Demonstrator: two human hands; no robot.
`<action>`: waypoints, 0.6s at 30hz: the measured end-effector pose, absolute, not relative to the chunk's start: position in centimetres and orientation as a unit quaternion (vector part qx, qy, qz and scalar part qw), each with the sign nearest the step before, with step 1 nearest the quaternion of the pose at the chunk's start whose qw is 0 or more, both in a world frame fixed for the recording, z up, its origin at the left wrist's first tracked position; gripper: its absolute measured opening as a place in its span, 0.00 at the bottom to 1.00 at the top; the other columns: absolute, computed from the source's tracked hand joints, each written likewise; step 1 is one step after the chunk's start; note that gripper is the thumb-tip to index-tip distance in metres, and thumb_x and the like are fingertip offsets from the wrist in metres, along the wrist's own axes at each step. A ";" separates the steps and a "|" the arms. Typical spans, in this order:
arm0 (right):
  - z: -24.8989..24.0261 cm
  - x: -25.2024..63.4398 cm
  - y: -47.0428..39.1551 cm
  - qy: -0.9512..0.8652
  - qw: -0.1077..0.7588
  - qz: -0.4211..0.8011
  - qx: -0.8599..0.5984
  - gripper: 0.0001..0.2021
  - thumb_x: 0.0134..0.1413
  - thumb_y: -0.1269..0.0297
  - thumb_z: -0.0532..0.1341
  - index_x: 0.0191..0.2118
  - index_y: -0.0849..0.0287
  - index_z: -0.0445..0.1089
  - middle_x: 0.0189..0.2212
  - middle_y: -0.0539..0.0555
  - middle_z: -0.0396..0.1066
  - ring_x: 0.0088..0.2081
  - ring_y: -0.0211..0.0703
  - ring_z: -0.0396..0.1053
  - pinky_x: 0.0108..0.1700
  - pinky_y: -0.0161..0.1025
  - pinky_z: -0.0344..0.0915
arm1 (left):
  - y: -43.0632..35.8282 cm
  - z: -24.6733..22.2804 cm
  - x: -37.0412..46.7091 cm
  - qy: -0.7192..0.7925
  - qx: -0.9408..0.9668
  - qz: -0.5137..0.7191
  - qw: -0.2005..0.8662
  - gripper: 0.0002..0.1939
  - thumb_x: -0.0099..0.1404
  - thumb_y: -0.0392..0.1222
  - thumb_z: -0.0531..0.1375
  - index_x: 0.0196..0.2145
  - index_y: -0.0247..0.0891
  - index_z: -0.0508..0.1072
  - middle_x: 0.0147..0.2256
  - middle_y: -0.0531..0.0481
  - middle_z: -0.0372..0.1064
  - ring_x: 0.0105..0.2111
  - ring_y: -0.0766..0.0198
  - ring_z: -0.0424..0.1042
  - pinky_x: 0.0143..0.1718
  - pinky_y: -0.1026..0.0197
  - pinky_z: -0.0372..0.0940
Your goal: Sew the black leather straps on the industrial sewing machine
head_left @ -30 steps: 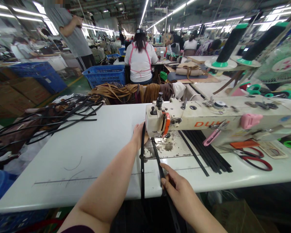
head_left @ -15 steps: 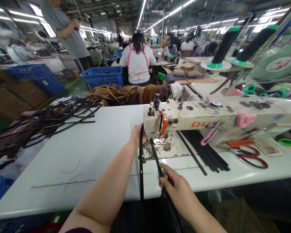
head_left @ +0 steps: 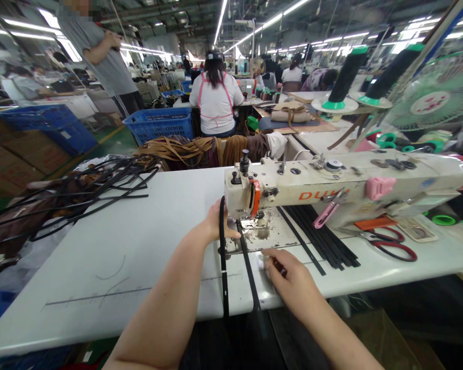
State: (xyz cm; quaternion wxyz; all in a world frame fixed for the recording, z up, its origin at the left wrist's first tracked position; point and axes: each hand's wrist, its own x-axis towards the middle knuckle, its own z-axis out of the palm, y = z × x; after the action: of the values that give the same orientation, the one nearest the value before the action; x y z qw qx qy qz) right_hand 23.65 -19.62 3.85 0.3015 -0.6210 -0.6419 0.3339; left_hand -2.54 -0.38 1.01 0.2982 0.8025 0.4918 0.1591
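Blk strap (head_left: 223, 257), wht table (head_left: 139, 241)

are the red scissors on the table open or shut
Open. The red scissors lie flat on the table right of the sewing machine, handle loops spread apart and blades splayed.

The left arm stretches forward, bare to the elbow, its left hand (head_left: 216, 222) lying with fingers extended. The right hand (head_left: 289, 275) sits nearer, palm down, fingers curled into a loose pinch.
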 end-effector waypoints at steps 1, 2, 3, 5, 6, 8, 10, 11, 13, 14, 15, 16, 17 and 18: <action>3.8 24.4 -18.9 -0.652 0.293 0.287 -0.638 0.18 0.79 0.59 0.62 0.59 0.56 0.88 0.48 0.60 0.87 0.49 0.57 0.85 0.58 0.51 0.82 | -0.4 1.0 -2.5 0.492 0.801 0.160 0.302 0.48 0.48 0.47 0.88 0.65 0.40 0.83 0.63 0.40 0.85 0.72 0.31 0.78 0.86 0.31 0.66; 3.7 25.2 -18.1 -0.659 0.279 0.237 -0.657 0.18 0.79 0.61 0.62 0.59 0.57 0.88 0.49 0.62 0.87 0.49 0.58 0.85 0.59 0.52 0.82 | -0.4 1.1 -2.5 0.491 0.799 0.164 0.307 0.47 0.49 0.46 0.88 0.65 0.40 0.83 0.63 0.40 0.85 0.71 0.33 0.78 0.85 0.32 0.67; 3.6 26.0 -17.4 -0.663 0.262 0.183 -0.677 0.17 0.80 0.63 0.62 0.60 0.58 0.88 0.51 0.64 0.87 0.50 0.59 0.86 0.61 0.53 0.82 | -0.4 1.1 -2.6 0.488 0.797 0.170 0.313 0.46 0.49 0.47 0.88 0.65 0.41 0.83 0.63 0.41 0.85 0.71 0.34 0.79 0.85 0.32 0.67; 3.4 27.3 -16.1 -0.670 0.211 0.076 -0.708 0.17 0.80 0.65 0.64 0.63 0.63 0.87 0.56 0.70 0.86 0.56 0.66 0.85 0.67 0.58 0.80 | -0.5 1.2 -2.6 0.484 0.795 0.173 0.322 0.46 0.50 0.48 0.88 0.65 0.42 0.83 0.63 0.42 0.85 0.70 0.35 0.79 0.84 0.31 0.67; 3.3 27.8 -15.6 -0.670 0.181 0.033 -0.719 0.18 0.80 0.66 0.65 0.64 0.65 0.86 0.59 0.73 0.85 0.59 0.68 0.83 0.69 0.60 0.78 | -0.5 1.2 -2.6 0.485 0.794 0.172 0.323 0.46 0.50 0.48 0.88 0.65 0.43 0.83 0.63 0.42 0.85 0.70 0.35 0.79 0.84 0.30 0.66; 3.2 28.3 -14.9 -0.670 0.129 -0.011 -0.731 0.18 0.81 0.67 0.66 0.67 0.68 0.84 0.60 0.75 0.84 0.61 0.70 0.83 0.69 0.60 0.77 | -0.5 1.2 -2.6 0.493 0.794 0.167 0.314 0.46 0.50 0.49 0.88 0.65 0.42 0.83 0.63 0.41 0.85 0.70 0.34 0.78 0.83 0.29 0.67; 3.0 28.4 -14.6 -0.669 0.103 -0.014 -0.736 0.18 0.82 0.70 0.65 0.68 0.68 0.83 0.57 0.73 0.85 0.58 0.67 0.84 0.65 0.55 0.78 | -0.4 1.0 -2.6 0.500 0.795 0.156 0.305 0.45 0.51 0.49 0.88 0.64 0.40 0.83 0.63 0.39 0.84 0.70 0.32 0.77 0.82 0.29 0.68; 3.0 28.2 -14.6 -0.670 0.098 -0.011 -0.736 0.17 0.82 0.72 0.64 0.67 0.67 0.83 0.54 0.71 0.85 0.55 0.64 0.85 0.62 0.52 0.78 | -0.4 0.9 -2.5 0.503 0.796 0.150 0.301 0.44 0.51 0.49 0.88 0.64 0.39 0.83 0.62 0.39 0.84 0.70 0.32 0.77 0.82 0.29 0.68; 3.0 27.8 -14.7 -0.672 0.092 -0.009 -0.735 0.16 0.81 0.74 0.62 0.64 0.66 0.84 0.50 0.69 0.85 0.51 0.62 0.85 0.56 0.49 0.77 | -0.3 0.8 -2.4 0.509 0.796 0.142 0.295 0.43 0.51 0.48 0.88 0.62 0.39 0.84 0.62 0.39 0.85 0.71 0.30 0.76 0.83 0.28 0.67; 3.0 27.5 -14.8 -0.673 0.089 -0.010 -0.735 0.15 0.81 0.75 0.62 0.61 0.66 0.85 0.49 0.70 0.84 0.51 0.62 0.85 0.54 0.49 0.77 | -0.3 0.8 -2.4 0.511 0.796 0.141 0.293 0.42 0.50 0.47 0.88 0.61 0.40 0.85 0.62 0.39 0.84 0.72 0.30 0.76 0.83 0.28 0.66; 3.0 27.2 -14.8 -0.672 0.087 -0.011 -0.735 0.15 0.81 0.75 0.61 0.59 0.67 0.85 0.49 0.70 0.83 0.51 0.63 0.84 0.52 0.48 0.76 | -0.3 0.9 -2.4 0.511 0.796 0.139 0.292 0.41 0.50 0.46 0.88 0.60 0.40 0.85 0.63 0.38 0.84 0.73 0.29 0.76 0.84 0.28 0.66; 3.1 27.0 -14.9 -0.671 0.086 -0.011 -0.736 0.15 0.81 0.75 0.60 0.58 0.67 0.85 0.49 0.72 0.83 0.51 0.64 0.84 0.50 0.48 0.75 | -0.3 1.1 -2.3 0.512 0.796 0.137 0.291 0.40 0.50 0.44 0.87 0.60 0.40 0.85 0.65 0.38 0.83 0.73 0.29 0.75 0.84 0.28 0.65; 3.1 26.8 -14.9 -0.669 0.086 -0.011 -0.738 0.15 0.81 0.76 0.59 0.56 0.67 0.85 0.49 0.72 0.83 0.51 0.65 0.84 0.48 0.48 0.75 | -0.4 1.2 -2.3 0.512 0.797 0.133 0.291 0.40 0.50 0.43 0.86 0.60 0.39 0.86 0.65 0.36 0.83 0.74 0.28 0.75 0.85 0.28 0.65; 3.2 26.7 -14.9 -0.666 0.087 -0.011 -0.740 0.16 0.81 0.76 0.58 0.56 0.67 0.84 0.49 0.73 0.82 0.52 0.66 0.84 0.46 0.48 0.74 | -0.5 1.4 -2.2 0.511 0.798 0.128 0.293 0.39 0.51 0.42 0.86 0.61 0.39 0.86 0.66 0.35 0.83 0.74 0.27 0.75 0.85 0.28 0.66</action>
State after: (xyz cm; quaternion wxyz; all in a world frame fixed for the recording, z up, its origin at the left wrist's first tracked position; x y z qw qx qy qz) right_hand 26.69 -14.85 3.17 0.0874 -0.7403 -0.6665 -0.0105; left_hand -2.24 -0.46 1.39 0.2933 0.7978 0.5111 0.1276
